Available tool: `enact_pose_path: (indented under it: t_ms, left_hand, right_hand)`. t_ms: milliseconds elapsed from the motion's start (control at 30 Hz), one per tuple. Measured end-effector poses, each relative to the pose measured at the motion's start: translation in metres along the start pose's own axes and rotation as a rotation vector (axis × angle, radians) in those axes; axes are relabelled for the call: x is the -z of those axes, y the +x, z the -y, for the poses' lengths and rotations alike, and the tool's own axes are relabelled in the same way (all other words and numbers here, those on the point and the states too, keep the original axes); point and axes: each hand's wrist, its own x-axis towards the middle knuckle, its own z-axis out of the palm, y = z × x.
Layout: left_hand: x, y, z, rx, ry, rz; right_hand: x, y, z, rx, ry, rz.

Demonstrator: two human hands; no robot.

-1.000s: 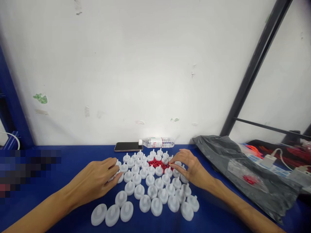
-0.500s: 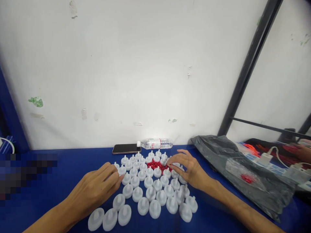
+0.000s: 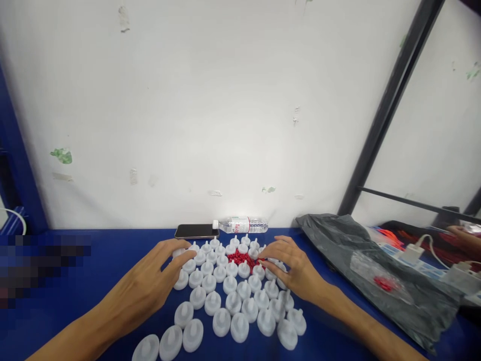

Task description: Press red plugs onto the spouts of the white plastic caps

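Observation:
Many white plastic caps with upright spouts (image 3: 233, 303) stand in loose rows on the blue table. Among the far caps lies a heap of small red pieces (image 3: 240, 259). At the left edge of the group, my left hand (image 3: 160, 273) has thumb and index finger apart, around a white cap (image 3: 178, 252); I cannot tell whether they touch it. My right hand (image 3: 291, 265) is at the right side of the red heap. Its thumb and index fingertips come together over the red pieces, and what is between them is too small to make out.
A black phone (image 3: 196, 231) and a clear water bottle (image 3: 242, 224) lie along the wall. On the right is a grey plastic bag (image 3: 376, 271), with a clear bag of red pieces (image 3: 381, 281) on it. Power strips with a white charger (image 3: 411, 250) stand beyond.
My left hand has opened its thumb and index finger and shifted slightly, uncovering a cap at the left edge. My right hand stays by the red heap, its fingertips slightly lower.

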Motion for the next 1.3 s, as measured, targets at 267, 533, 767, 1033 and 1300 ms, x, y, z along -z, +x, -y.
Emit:
enact_pose_path:
  t_ms: [267, 533, 767, 1033, 1300]
  left_hand:
    - [0.018, 0.012, -0.007, -0.164, 0.034, 0.038]
    - [0.019, 0.057, -0.046, 0.039, -0.195, 0.054]
    - [0.006, 0.029, -0.056, 0.207, -0.354, -0.013]
    - [0.001, 0.021, -0.063, 0.33, -0.459, 0.042]
    - [-0.003, 0.023, -0.071, 0.476, -0.562, -0.031]
  right_hand:
    - [0.008, 0.02, 0.016, 0.089, -0.058, -0.141]
    - [0.005, 0.076, 0.096, 0.225, 0.137, -0.267]
    - [-0.017, 0.056, 0.089, 0.262, 0.02, -0.312]
    - [-0.024, 0.047, 0.09, 0.158, 0.141, -0.312]
    - [-0.027, 0.048, 0.089, 0.158, 0.222, -0.31]
